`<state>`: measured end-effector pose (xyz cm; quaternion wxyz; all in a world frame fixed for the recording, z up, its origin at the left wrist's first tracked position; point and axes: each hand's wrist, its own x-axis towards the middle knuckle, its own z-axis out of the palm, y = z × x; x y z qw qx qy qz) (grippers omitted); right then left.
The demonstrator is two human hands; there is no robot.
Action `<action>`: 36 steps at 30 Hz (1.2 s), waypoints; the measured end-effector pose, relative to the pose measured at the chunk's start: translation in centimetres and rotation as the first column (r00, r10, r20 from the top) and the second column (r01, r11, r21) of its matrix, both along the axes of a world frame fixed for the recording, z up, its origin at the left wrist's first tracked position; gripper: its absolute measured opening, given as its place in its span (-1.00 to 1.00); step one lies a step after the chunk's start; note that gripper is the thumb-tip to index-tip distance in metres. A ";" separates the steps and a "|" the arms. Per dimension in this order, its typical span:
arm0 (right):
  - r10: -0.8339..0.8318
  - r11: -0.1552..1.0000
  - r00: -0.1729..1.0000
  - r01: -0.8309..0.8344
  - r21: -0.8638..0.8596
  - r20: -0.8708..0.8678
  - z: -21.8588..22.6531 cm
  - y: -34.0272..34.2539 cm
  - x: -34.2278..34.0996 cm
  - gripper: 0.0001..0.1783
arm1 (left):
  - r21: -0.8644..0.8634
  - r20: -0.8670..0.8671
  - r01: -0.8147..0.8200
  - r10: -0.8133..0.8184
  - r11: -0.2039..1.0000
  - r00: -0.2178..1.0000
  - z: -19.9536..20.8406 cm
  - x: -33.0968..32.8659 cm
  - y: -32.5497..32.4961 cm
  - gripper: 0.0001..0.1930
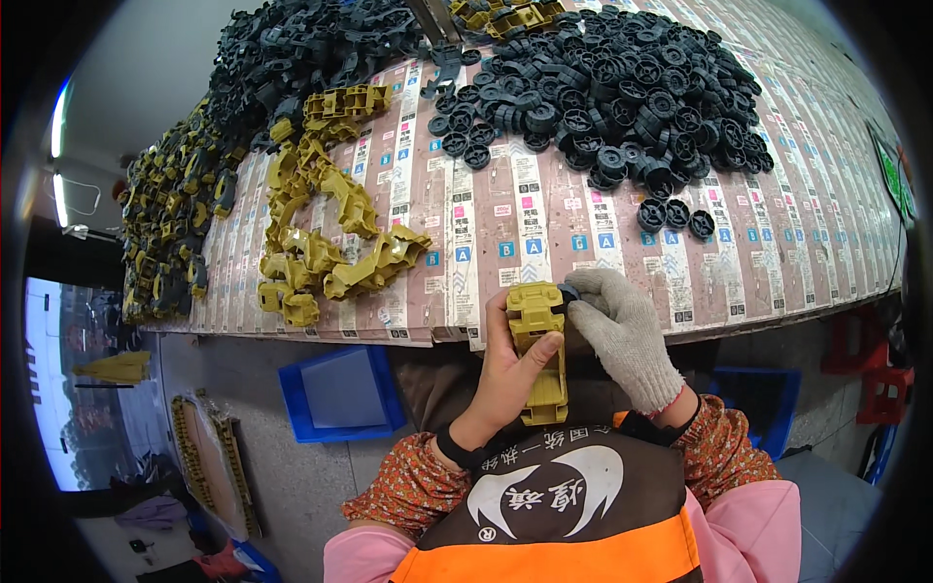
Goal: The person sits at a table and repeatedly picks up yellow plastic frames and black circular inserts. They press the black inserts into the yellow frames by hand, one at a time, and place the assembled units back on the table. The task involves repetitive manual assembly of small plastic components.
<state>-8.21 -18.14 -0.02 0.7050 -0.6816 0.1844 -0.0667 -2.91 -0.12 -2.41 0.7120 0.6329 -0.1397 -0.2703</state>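
My bare left hand (505,374) is wrapped round a yellow plastic toy vehicle body (546,394), held upright just off the near table edge. On my right hand (622,330) is a whitish knitted glove. Its thumb and fingers pinch a small black toy wheel (568,293) against the upper right side of the vehicle body. The glove partly hides the wheel, so I cannot tell whether it is seated there. Beyond my hands, several loose black wheels (651,216) lie in front of a large wheel heap (622,92).
Loose yellow vehicle bodies (340,199) lie left of centre on the table (505,223). Further left are piled yellow-and-black assembled pieces (175,219), and dark plastic parts (301,58) behind. Blue crates (340,394) stand below the table, with red stools (882,389) at the right.
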 end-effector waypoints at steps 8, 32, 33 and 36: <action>-0.009 0.999 0.999 0.007 0.044 0.046 -0.2 0.5 -0.2 -0.68 | 0.042 0.111 -0.002 -0.003 0.999 0.994 -0.2 0.1 -0.2 -0.27; 0.024 0.701 0.996 0.042 -0.712 0.083 5.6 -6.5 1.7 -0.76 | 0.017 -0.014 0.204 -0.204 0.979 0.979 2.1 2.4 -0.7 -0.27; -0.050 0.588 0.991 0.129 -0.799 0.123 5.1 -8.1 2.3 -0.77 | -0.047 -0.102 0.149 -0.153 0.988 0.983 2.1 2.5 -0.7 -0.37; -0.157 0.301 0.978 0.182 -0.936 0.140 4.3 -10.9 3.4 -0.79 | -0.208 -0.378 -0.015 -0.066 0.978 0.924 2.4 3.2 -0.6 -0.44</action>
